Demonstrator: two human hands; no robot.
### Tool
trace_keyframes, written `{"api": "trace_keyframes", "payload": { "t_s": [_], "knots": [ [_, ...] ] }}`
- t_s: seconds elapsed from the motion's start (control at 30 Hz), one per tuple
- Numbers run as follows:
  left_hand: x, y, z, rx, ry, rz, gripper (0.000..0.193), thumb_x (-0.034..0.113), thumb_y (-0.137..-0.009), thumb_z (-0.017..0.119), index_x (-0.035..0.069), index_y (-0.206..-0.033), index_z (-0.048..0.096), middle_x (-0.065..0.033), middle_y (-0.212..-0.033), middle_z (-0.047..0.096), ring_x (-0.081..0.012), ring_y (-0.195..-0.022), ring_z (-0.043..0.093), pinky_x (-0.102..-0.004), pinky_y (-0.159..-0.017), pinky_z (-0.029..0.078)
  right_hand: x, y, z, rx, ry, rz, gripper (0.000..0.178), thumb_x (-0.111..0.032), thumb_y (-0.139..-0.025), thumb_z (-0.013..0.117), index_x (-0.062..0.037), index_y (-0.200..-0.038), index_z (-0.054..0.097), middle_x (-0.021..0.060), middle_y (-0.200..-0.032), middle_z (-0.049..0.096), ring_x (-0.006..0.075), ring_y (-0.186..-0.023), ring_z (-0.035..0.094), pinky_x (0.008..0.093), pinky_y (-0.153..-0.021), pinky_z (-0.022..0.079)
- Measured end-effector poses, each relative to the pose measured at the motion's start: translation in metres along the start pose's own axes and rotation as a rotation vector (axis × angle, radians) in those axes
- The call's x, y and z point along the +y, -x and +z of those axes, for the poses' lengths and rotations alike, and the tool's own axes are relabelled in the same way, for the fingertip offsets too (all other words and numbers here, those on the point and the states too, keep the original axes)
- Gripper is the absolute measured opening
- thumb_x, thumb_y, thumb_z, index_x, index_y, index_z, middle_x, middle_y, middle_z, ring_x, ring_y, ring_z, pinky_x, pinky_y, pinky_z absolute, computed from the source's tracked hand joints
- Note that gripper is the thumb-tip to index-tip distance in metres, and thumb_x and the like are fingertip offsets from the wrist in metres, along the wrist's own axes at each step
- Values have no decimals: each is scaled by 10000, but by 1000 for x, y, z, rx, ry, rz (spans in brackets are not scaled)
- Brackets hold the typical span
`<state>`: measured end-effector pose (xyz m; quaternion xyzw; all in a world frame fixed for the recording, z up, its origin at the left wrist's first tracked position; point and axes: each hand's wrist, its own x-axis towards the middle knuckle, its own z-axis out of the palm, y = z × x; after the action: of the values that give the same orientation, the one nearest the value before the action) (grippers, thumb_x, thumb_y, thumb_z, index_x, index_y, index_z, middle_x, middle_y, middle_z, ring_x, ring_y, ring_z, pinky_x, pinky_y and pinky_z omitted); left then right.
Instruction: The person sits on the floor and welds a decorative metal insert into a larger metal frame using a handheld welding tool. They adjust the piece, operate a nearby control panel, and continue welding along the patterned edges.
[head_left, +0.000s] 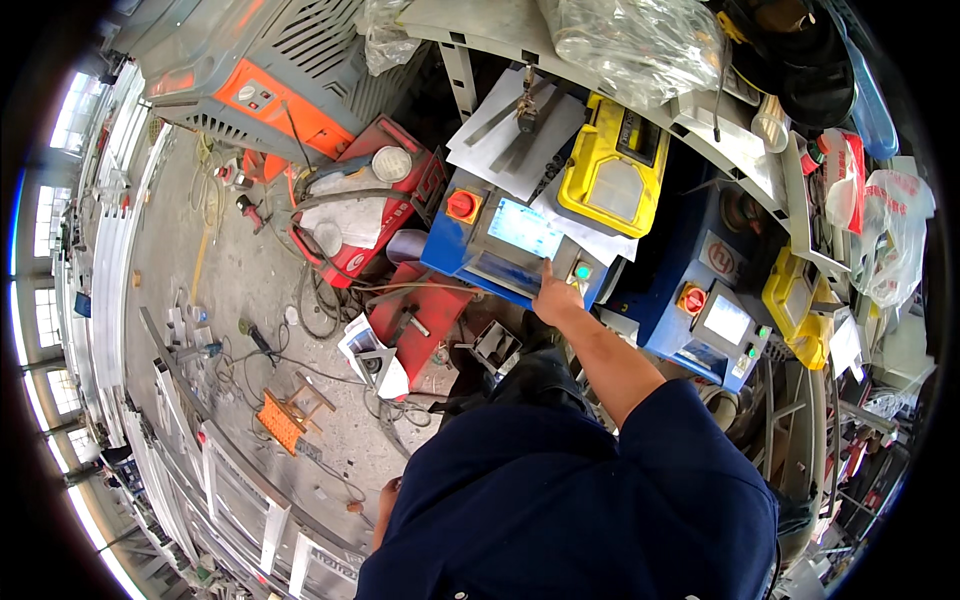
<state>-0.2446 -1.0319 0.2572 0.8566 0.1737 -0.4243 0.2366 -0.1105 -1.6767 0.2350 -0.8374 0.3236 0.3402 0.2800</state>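
Observation:
My right hand [557, 300] reaches forward to a blue machine with a grey control panel [484, 242]. Its index finger is stretched out, with the tip at the lower edge of the lit screen [524, 229]; I cannot tell whether it touches. Nothing shows in this hand. Close by sit a green lit button [582, 271] and a red rotary switch on a yellow base [462, 205]. My left hand [388, 497] hangs low beside my body, its fingers mostly hidden by my dark blue shirt.
A yellow toolbox [617, 165] and papers [508, 130] lie on the blue machine. A second blue machine [690, 270] stands to the right. Left are a red machine [370, 205], cables and an orange step stool [281, 422]. A shelf [735, 150] overhangs at the upper right.

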Motion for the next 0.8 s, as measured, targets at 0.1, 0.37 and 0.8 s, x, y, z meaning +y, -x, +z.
{"api": "trace_keyframes", "payload": {
  "t_s": [0.1, 0.37, 0.8],
  "knots": [
    [7, -2, -1, -12, 40, 15, 524, 353, -963, 725, -57, -1284, 678, -190, -1111, 782, -221, -1039, 748, -337, -867, 569, 2, -1, 1, 24, 19, -16, 937, -363, -973, 604, -41, -1677, 76, 248, -1227, 713, 410, -1091, 715, 491, -944, 573],
    [10, -4, 1, 15, -41, -22, 537, 396, -950, 717, -32, -1274, 698, -190, -1112, 783, -237, -1065, 747, -348, -885, 566, 19, 23, 17, -1, 13, -190, 678, -373, -939, 606, 18, -1481, 495, 274, -1229, 697, 422, -1083, 698, 500, -938, 570],
    [30, -39, -24, -8, -191, 68, 508, 388, -946, 705, -11, -1260, 713, -219, -1121, 770, -291, -1045, 750, -396, -880, 566, 234, -57, 69, -103, -462, 218, 415, -381, -922, 686, 28, -864, 722, 166, -744, 711, 258, -569, 701, 400, -537, 578]
  ]
}}
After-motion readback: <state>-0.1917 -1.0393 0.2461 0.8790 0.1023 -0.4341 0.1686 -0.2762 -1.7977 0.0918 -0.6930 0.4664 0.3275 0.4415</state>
